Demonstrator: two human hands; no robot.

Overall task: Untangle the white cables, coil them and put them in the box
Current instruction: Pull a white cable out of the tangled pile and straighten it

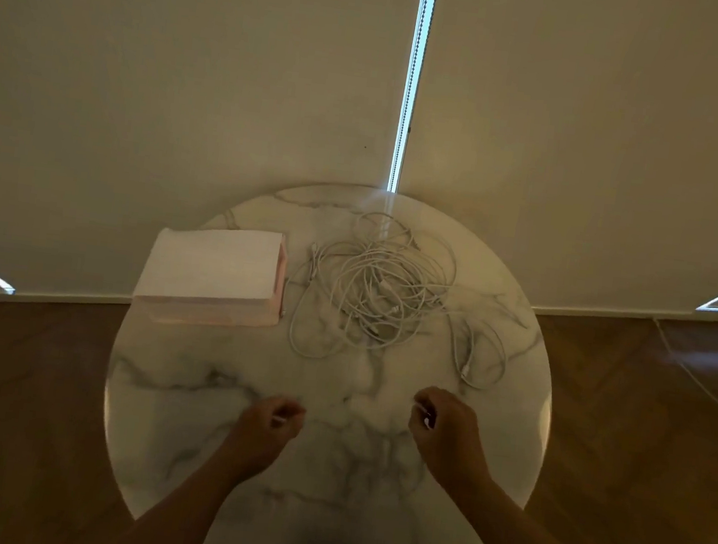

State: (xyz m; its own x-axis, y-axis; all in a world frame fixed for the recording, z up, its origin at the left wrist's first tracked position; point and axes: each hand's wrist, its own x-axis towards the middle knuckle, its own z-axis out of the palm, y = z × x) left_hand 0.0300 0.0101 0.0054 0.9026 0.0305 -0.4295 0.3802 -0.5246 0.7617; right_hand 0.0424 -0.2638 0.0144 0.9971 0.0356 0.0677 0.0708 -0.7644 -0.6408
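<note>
A tangle of white cables (pixel 384 290) lies on the far right half of the round marble table (pixel 181 403), with loose loops trailing toward the front and right. To its left sits a pale pink box (pixel 213 275) with its lid closed. My left hand (pixel 272 425) hovers over the table's near middle with its fingers curled in and nothing in them. My right hand (pixel 442 429) is likewise curled and holds nothing, a short way in front of the cable pile. Neither hand touches the cables.
Closed roller blinds (pixel 192 74) hang just behind the table, with a bright gap (pixel 413 76) between them. Brown wooden floor (pixel 19 412) surrounds the table. A thin cord (pixel 694 377) runs across the floor at the right.
</note>
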